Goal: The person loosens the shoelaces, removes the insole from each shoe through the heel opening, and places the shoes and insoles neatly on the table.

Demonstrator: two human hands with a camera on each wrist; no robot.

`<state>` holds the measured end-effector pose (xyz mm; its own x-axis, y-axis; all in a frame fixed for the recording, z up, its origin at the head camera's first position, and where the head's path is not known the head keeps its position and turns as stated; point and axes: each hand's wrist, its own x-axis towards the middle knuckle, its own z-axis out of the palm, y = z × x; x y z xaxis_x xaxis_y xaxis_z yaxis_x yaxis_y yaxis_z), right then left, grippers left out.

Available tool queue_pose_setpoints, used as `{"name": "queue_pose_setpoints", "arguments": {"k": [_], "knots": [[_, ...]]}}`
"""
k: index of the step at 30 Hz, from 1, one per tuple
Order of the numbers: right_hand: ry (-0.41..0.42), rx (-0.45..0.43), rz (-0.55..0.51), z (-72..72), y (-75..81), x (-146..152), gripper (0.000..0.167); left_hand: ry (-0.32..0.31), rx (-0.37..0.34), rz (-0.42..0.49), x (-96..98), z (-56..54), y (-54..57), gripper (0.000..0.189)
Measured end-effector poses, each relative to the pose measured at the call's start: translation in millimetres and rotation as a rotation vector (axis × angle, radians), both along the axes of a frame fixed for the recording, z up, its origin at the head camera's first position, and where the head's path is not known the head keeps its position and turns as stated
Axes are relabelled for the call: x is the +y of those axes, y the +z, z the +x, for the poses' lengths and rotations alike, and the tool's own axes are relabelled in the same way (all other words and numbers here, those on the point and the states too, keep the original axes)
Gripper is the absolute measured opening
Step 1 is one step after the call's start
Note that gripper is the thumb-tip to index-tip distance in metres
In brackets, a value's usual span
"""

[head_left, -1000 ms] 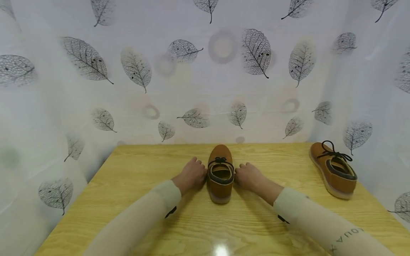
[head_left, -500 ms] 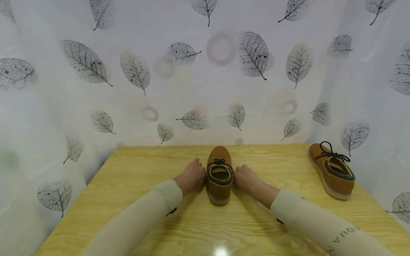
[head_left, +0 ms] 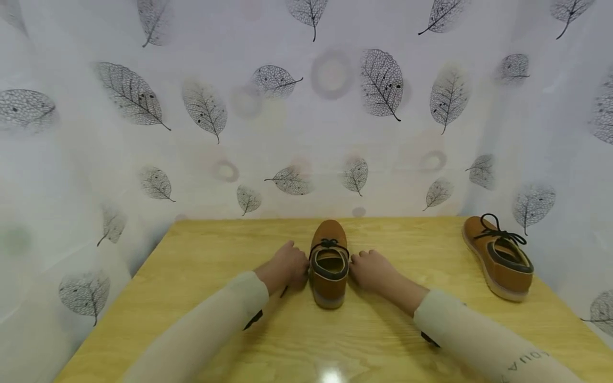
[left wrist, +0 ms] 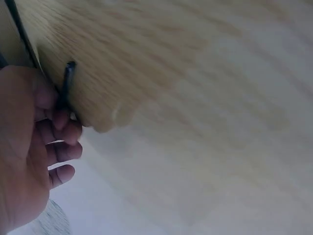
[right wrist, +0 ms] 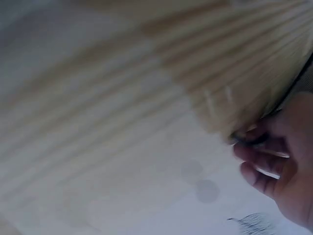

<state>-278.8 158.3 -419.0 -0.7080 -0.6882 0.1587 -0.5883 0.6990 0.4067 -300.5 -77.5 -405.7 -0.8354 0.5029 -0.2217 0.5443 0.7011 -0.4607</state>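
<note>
A brown shoe (head_left: 329, 290) stands at the middle of the table, toe pointing away, its black lace (head_left: 329, 243) knotted over the tongue. On its left side my left hand (head_left: 289, 266) pinches one lace end (left wrist: 68, 81), whose dark tip sticks out past the fingers in the left wrist view. On the shoe's other side my right hand (head_left: 373, 270) grips the other lace end (right wrist: 252, 142) between thumb and curled fingers. From both hands a dark strand runs back toward the shoe. Most of the shoe lies outside the wrist views.
The matching brown shoe (head_left: 503, 260), its black lace tied in a bow, stands near the right edge of the wooden table (head_left: 215, 244). A white curtain (head_left: 287, 127) printed with grey leaves hangs behind the table and along its sides.
My right hand has shifted slightly right and toward me. Below my left hand a dark lace tip now shows. The shoes stay where they were; the head view has tilted slightly.
</note>
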Motion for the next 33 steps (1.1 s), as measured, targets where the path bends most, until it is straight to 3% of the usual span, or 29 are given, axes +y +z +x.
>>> {"name": "queue_pose_setpoints", "arguments": {"k": [3,5,8,11,15,19,25,29,33], "knots": [[-0.026,-0.079,-0.109,-0.9,-2.9,9.1,0.015,0.059,-0.020,0.157,-10.5,-1.3,-5.4,0.035],[-0.043,-0.098,-0.202,-2.1,-3.3,12.9,0.016,0.066,0.022,0.242,-15.0,-1.9,-6.7,0.038],[-0.038,-0.083,-0.355,-3.2,-1.7,14.2,0.016,-0.005,0.153,0.344,-16.3,-1.6,-11.2,0.035],[0.025,-0.061,-0.501,-4.4,-1.0,10.9,0.019,-0.093,0.297,0.404,-15.3,0.9,-16.3,0.031],[0.114,-0.068,-0.628,-4.3,-2.6,7.0,0.013,-0.185,0.396,0.415,-13.7,3.0,-16.5,0.025],[0.143,-0.060,-0.689,-2.8,-5.4,7.5,0.004,-0.253,0.442,0.423,-13.3,0.8,-19.3,0.022],[0.126,-0.057,-0.675,-1.6,-4.7,6.2,0.005,-0.305,0.486,0.490,-15.9,-2.6,-26.1,0.017],[0.108,-0.081,-0.691,-3.6,-4.0,6.7,0.004,-0.365,0.540,0.550,-16.3,-4.3,-27.3,0.015],[0.104,-0.122,-0.723,-5.8,-6.3,8.7,0.008,-0.391,0.585,0.552,-17.5,-4.2,-27.7,0.013]]}}
